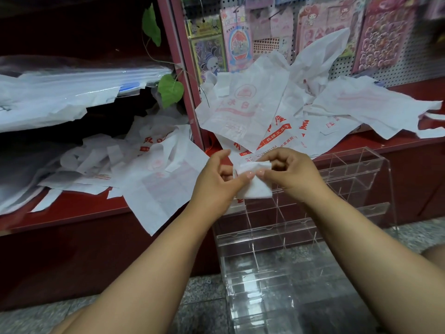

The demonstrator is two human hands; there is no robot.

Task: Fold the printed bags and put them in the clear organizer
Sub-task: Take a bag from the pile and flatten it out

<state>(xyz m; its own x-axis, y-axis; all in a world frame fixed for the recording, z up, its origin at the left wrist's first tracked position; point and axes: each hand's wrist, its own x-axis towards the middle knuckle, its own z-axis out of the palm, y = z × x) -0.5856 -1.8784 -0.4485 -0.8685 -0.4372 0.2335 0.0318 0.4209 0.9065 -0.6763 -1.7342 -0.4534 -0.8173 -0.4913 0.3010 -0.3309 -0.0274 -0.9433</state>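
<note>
A small folded white printed bag (256,186) is held in mid-air between both hands, above the top rear of the clear organizer (361,174). My left hand (216,182) pinches its left side with thumb and fingers. My right hand (289,172) pinches its upper right edge. The organizer is a tiered acrylic rack with several divided compartments, standing on the floor against the red shelf base; its compartments look empty. Loose white bags with red print (243,109) lie heaped on the red shelf behind the hands, and another heap of bags (154,165) spreads to the left.
A red shelf ledge (72,208) runs across the view. Above it at right, a pegboard (409,66) carries sticker packs. Clear plastic sleeves (60,92) are stacked at upper left. A green vine leaf (169,89) hangs by the red post. Below is a speckled stone floor (202,297).
</note>
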